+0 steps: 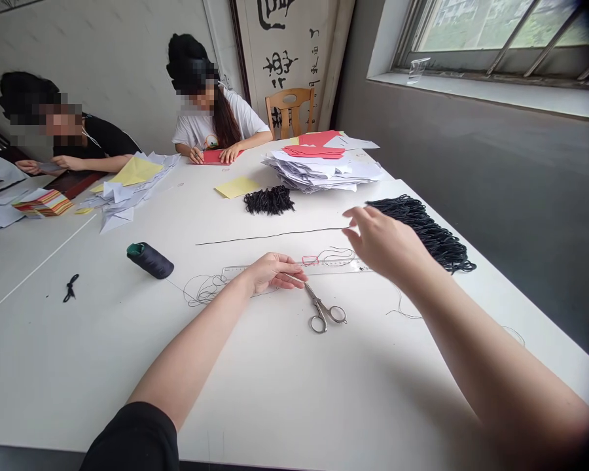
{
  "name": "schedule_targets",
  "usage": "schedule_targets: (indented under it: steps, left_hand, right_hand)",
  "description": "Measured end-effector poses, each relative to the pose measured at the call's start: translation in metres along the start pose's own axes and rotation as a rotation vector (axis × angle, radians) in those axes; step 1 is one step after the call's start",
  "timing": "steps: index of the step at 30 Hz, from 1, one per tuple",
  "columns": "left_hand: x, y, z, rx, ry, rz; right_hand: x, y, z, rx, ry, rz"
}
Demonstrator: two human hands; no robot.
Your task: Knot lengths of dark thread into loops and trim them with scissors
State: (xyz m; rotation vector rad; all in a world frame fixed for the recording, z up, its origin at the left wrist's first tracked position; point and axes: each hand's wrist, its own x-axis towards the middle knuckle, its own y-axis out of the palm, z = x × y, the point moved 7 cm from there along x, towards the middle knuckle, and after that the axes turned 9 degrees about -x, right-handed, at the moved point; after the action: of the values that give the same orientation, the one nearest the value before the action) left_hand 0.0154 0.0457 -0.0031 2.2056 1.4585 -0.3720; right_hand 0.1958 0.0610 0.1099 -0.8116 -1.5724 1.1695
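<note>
My left hand (276, 271) rests over a clear ruler (243, 269), its fingers loosely stretched out and nothing visible in them. Just by its fingertips lie metal scissors (321, 309), their blade tips partly hidden. My right hand (375, 235) hovers farther right with its fingers bent and apart. A thin black cord (269, 235) runs almost straight across the table to its fingertips; I see no firm grip on it. Loose dark thread (203, 290) lies in loops beside my left hand, leading from a black thread spool (151, 260). A red mark (310, 260) shows on the ruler.
Beyond my right hand is a large bundle of black cords (425, 229); a smaller bundle (269, 200) lies ahead. A tall paper stack (324, 171) stands behind. A knotted black cord (71, 288) lies at left. Two people work across the table, with papers (122, 196) before them.
</note>
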Motion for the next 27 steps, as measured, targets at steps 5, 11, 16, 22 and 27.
schedule_targets:
  steps: [5,11,16,22,27]
  left_hand:
    - [0.002,0.001,0.006,0.012,-0.008,-0.013]
    - [0.005,-0.002,0.009,0.028,0.018,-0.097]
    - [0.005,-0.001,0.009,0.026,0.017,-0.075]
    - [0.004,0.0,0.006,-0.029,-0.006,0.01]
    - [0.005,-0.004,0.005,-0.085,0.002,0.028]
  right_hand:
    - [-0.067,0.023,0.059,-0.124,-0.204,0.273]
    - [-0.099,0.049,0.071,-0.132,-0.21,0.297]
    - [-0.095,0.041,0.076,-0.14,-0.191,0.268]
    - [-0.104,0.046,0.081,-0.133,-0.2,0.382]
    - [-0.104,0.052,0.076,-0.087,-0.19,0.451]
